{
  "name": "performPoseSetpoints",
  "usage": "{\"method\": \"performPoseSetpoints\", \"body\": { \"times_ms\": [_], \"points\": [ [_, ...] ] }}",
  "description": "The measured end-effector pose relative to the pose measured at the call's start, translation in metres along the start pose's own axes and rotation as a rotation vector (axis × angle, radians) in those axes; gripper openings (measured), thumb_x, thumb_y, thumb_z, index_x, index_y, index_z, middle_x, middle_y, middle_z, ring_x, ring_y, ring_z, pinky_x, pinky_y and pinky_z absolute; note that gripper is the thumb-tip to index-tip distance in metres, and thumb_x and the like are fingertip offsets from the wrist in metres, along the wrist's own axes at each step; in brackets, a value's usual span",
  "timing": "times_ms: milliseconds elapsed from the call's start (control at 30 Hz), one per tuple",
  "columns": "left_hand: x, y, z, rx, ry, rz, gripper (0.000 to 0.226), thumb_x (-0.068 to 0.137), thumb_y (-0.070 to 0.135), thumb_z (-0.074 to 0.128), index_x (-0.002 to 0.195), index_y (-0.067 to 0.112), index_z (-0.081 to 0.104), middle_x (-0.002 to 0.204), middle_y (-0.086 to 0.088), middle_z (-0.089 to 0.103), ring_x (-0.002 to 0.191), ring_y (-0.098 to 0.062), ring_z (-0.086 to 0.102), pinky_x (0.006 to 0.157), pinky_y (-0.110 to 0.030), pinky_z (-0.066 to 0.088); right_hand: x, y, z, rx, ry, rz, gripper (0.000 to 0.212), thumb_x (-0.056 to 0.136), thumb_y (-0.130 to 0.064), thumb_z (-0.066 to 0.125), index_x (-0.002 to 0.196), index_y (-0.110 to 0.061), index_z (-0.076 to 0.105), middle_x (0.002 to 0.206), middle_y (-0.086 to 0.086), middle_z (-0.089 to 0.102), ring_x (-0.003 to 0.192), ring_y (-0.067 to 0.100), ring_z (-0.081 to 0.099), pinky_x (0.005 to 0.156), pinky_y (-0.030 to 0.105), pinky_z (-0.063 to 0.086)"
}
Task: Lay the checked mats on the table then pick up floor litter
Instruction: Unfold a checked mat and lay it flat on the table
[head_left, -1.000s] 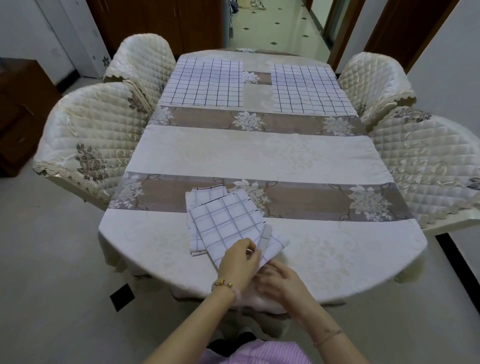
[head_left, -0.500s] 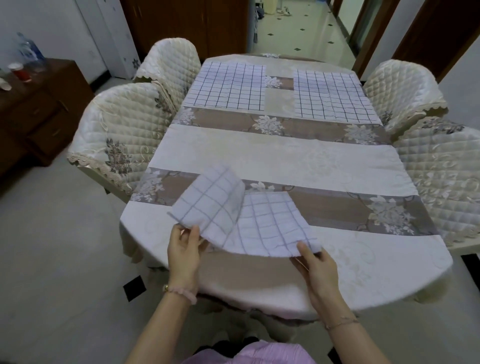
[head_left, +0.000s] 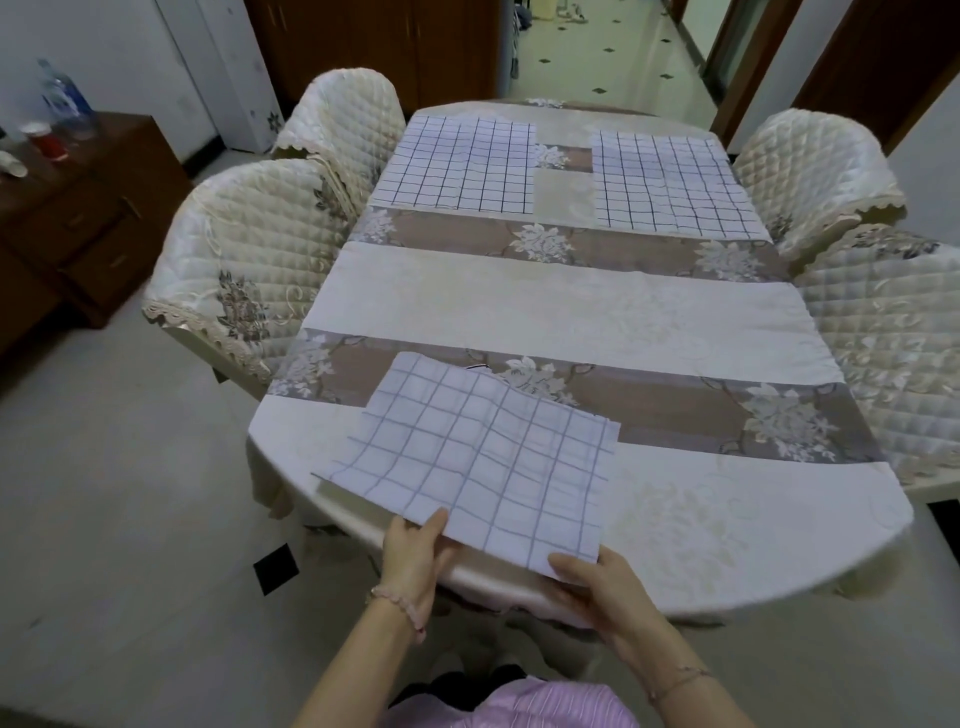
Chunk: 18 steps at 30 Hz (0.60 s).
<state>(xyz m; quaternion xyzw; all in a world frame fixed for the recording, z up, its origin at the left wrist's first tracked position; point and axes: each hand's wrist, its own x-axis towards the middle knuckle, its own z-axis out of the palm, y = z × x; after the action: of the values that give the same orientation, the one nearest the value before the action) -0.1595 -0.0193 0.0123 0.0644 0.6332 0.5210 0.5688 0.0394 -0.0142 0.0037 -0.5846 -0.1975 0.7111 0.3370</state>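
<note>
An unfolded white mat with a grey check (head_left: 483, 457) hangs slightly above the near end of the table (head_left: 701, 530). My left hand (head_left: 413, 551) pinches its near edge left of the middle, and my right hand (head_left: 592, 579) grips its near right corner. Its far edge droops onto the tablecloth, where a dark bit of something peeks out behind it. Two more checked mats lie flat at the far end, one on the left (head_left: 460, 163) and one on the right (head_left: 670, 182). A small black piece (head_left: 275, 561) lies on the floor by the table's near left.
Quilted cream chairs flank the table, two on the left (head_left: 239, 270) and two on the right (head_left: 883, 312). A dark wooden cabinet (head_left: 78, 218) at the left holds a bottle and cups. Open floor stretches to my left, and a tiled hallway runs beyond the table.
The folded mat was lifted off the stack and opened out. It is now fully spread between both hands, which have shifted to its near edge. My view has swung left and closer.
</note>
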Motion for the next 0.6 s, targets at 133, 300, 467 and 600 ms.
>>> {"method": "performPoseSetpoints", "body": {
  "times_ms": [133,300,467,600],
  "points": [
    [0.012,0.007,-0.008,0.154,0.008,0.051,0.011,0.089,0.001,0.057,0.085,0.004,0.047,0.091,-0.014,0.054,0.076,-0.021,0.057,0.054,-0.022,0.055,0.009,-0.023,-0.002,0.108,-0.074,-0.033,0.024,0.090,-0.009,0.057,0.112,-0.004,0.062,0.108,0.015,0.072,0.098,0.032,0.068,0.075,0.041,0.058],
    [0.023,0.043,-0.045,0.335,-0.189,0.069,0.019,0.087,-0.003,0.057,0.105,0.005,0.058,0.091,-0.008,0.067,0.066,-0.009,0.066,0.053,-0.021,0.054,0.040,-0.068,-0.006,0.112,-0.033,0.035,0.031,0.090,-0.024,0.057,0.118,-0.010,0.061,0.115,0.012,0.068,0.101,0.028,0.064,0.073,0.036,0.054],
    [0.043,0.083,-0.074,0.377,-0.121,0.107,0.020,0.086,-0.005,0.057,0.094,0.013,0.062,0.087,-0.005,0.068,0.063,-0.013,0.068,0.053,-0.024,0.057,0.051,-0.095,0.014,-0.229,-0.104,0.011,0.026,0.089,-0.019,0.059,0.113,-0.007,0.061,0.093,0.007,0.069,0.079,0.018,0.064,0.066,0.025,0.052],
    [0.057,0.098,-0.078,0.394,-0.011,0.122,0.012,0.087,-0.001,0.056,0.094,0.009,0.058,0.084,-0.014,0.065,0.058,-0.022,0.060,0.039,-0.023,0.048,0.063,-0.096,0.040,-0.585,-0.177,-0.053,0.030,0.086,-0.022,0.065,0.112,-0.008,0.063,0.068,-0.004,0.060,0.055,0.008,0.052,0.054,0.021,0.041]
  ]
}}
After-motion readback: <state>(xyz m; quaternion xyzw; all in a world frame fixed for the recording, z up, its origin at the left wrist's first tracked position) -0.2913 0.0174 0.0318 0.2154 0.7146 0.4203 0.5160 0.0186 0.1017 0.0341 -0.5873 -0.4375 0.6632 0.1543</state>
